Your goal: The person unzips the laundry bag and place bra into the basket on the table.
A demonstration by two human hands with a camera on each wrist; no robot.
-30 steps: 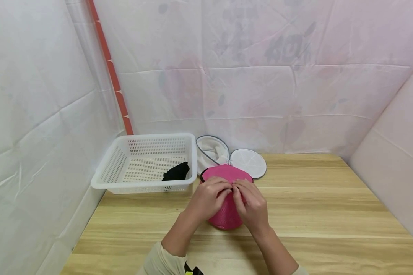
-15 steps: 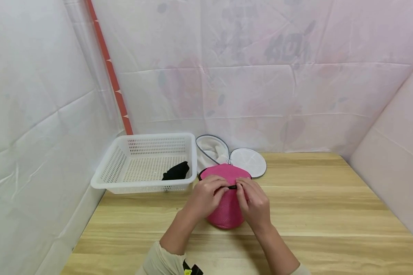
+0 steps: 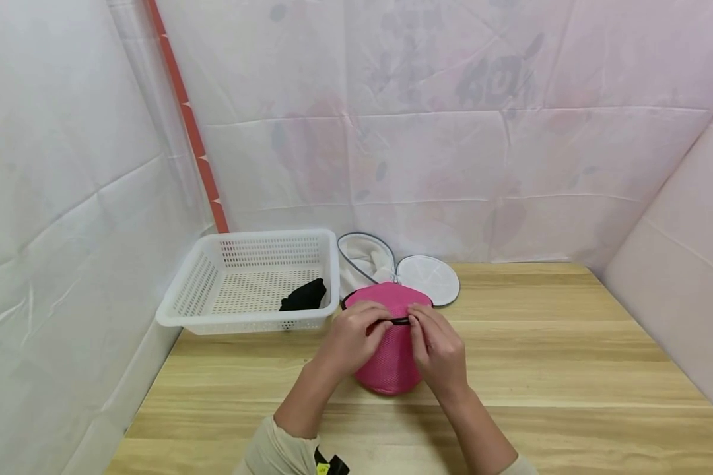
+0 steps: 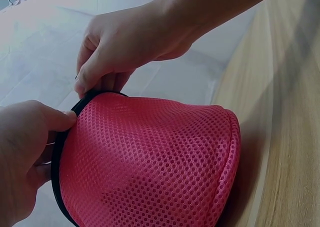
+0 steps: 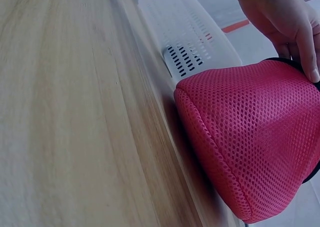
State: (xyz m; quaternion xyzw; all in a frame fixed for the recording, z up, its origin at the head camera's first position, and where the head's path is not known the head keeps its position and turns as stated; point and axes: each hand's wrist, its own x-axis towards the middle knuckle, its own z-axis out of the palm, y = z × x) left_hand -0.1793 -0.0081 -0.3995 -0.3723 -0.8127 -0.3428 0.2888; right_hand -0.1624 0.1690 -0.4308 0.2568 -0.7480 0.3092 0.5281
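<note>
A pink mesh laundry bag [image 3: 389, 363] with black edging stands upright on the table, its pink top piece [image 3: 392, 295] at the rim. On the near side, my left hand [image 3: 353, 336] pinches the black edge [image 3: 400, 321] left of centre. Just right of it, my right hand [image 3: 441, 349] pinches the same edge, leaving a short stretch of black trim between them. The left wrist view shows both thumbs on the rim, with the mesh wall [image 4: 150, 152] hanging below. In the right wrist view the bag's base [image 5: 212, 152] meets the table.
A white perforated basket [image 3: 246, 321] sits at the back left with a black cloth item [image 3: 304, 295] inside. Behind the pink bag lies an open white mesh bag [image 3: 365, 257] with its round lid [image 3: 430, 280] folded out. Draped white sheets enclose the wooden table [image 3: 541, 369].
My hands have moved slightly apart along the rim, and more black edging shows between them. The pink bag has barely shifted.
</note>
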